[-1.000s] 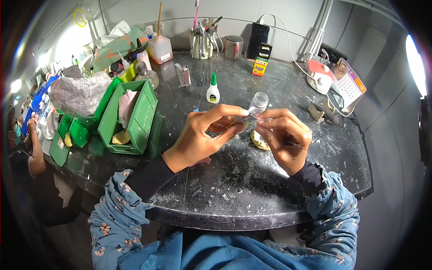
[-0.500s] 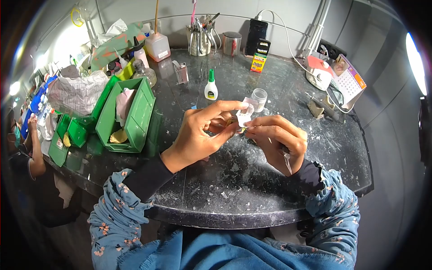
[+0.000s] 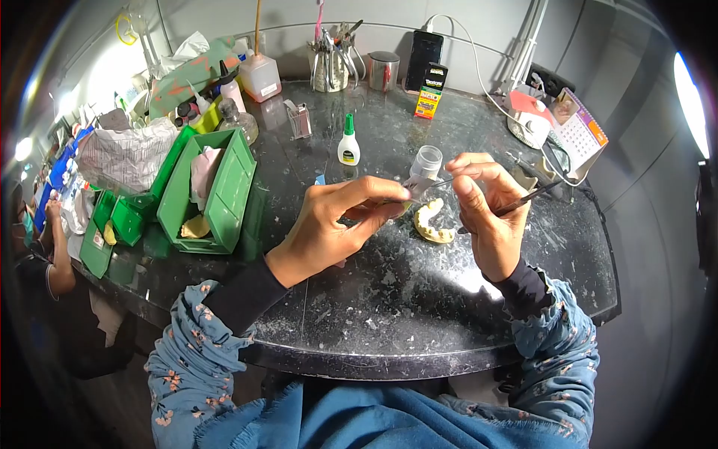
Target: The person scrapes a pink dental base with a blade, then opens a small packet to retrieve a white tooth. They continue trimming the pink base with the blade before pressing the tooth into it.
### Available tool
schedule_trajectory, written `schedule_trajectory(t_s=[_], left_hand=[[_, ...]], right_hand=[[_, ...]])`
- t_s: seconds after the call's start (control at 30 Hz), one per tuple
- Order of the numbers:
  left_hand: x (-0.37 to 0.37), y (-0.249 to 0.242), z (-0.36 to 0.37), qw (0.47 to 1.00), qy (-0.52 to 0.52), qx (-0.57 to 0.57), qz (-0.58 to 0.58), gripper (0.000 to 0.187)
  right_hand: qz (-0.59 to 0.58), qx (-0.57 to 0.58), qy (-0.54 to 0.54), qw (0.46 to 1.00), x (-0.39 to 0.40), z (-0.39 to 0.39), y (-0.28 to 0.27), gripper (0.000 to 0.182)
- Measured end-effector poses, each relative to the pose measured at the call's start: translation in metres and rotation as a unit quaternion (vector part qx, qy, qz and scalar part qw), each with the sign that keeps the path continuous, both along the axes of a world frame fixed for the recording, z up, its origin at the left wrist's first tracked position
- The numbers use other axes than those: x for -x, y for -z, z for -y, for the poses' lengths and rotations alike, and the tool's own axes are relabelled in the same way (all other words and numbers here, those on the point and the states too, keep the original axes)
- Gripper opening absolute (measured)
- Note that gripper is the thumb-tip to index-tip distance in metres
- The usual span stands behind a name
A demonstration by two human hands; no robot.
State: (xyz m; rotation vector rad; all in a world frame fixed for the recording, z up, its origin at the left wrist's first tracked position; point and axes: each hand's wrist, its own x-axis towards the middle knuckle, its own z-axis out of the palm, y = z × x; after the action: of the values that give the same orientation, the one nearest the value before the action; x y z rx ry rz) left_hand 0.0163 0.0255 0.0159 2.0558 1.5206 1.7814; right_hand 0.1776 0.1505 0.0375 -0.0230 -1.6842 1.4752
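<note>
My left hand [image 3: 340,221] is over the middle of the table, thumb and index finger pinched on a small translucent piece [image 3: 416,187] that looks like thin plastic. Opposite it, my right hand [image 3: 490,213] grips a thin dental tool [image 3: 529,197] with a dark handle. The tool's slim metal end points left and reaches the translucent piece. Just below and between the hands, a cream horseshoe-shaped dental cast [image 3: 435,222] with teeth lies on the table. Behind the fingers stands a small clear cup [image 3: 427,160].
A green-capped glue bottle [image 3: 348,142] stands behind my left hand. Green bins [image 3: 241,187] crowd the left side. At the back are a tool holder [image 3: 329,66], a metal cup [image 3: 384,69], a phone [image 3: 424,56] and a small box [image 3: 431,91]. A calendar [image 3: 580,135] stands right.
My right hand has turned and moved up and right, bringing the tool's handle into view. The dental cast now shows. The white piece at my left fingertips now looks flatter and more see-through.
</note>
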Motion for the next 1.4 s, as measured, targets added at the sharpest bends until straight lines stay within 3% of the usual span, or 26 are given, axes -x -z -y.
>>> schedule_trajectory(t_s=[0.2,0.6,0.77,0.9,1.0,1.4], left_hand=[[-0.001,-0.002,0.003,1.000,-0.012,0.014,0.001,0.013],[-0.005,-0.001,0.004,0.997,0.032,0.033,0.054,0.014],[-0.009,0.004,0.003,0.992,0.044,0.034,0.110,0.031],[-0.009,0.008,0.003,0.980,0.086,0.046,0.172,0.042],[-0.007,0.005,0.002,0.986,0.077,0.062,0.136,0.049],[-0.007,0.006,0.002,0.989,0.062,0.056,0.124,0.050]], right_hand=[[0.025,-0.023,-0.022,0.999,0.003,-0.001,0.005,0.008],[0.077,-0.005,-0.039,0.996,0.006,-0.005,0.009,0.008],[0.096,-0.049,-0.036,0.994,0.005,-0.003,0.009,0.009],[0.105,-0.007,-0.038,0.994,0.005,0.001,0.004,0.010],[0.094,0.026,-0.043,0.994,0.003,0.001,0.003,0.011],[0.075,-0.016,-0.056,0.995,0.004,-0.004,0.010,0.008]])
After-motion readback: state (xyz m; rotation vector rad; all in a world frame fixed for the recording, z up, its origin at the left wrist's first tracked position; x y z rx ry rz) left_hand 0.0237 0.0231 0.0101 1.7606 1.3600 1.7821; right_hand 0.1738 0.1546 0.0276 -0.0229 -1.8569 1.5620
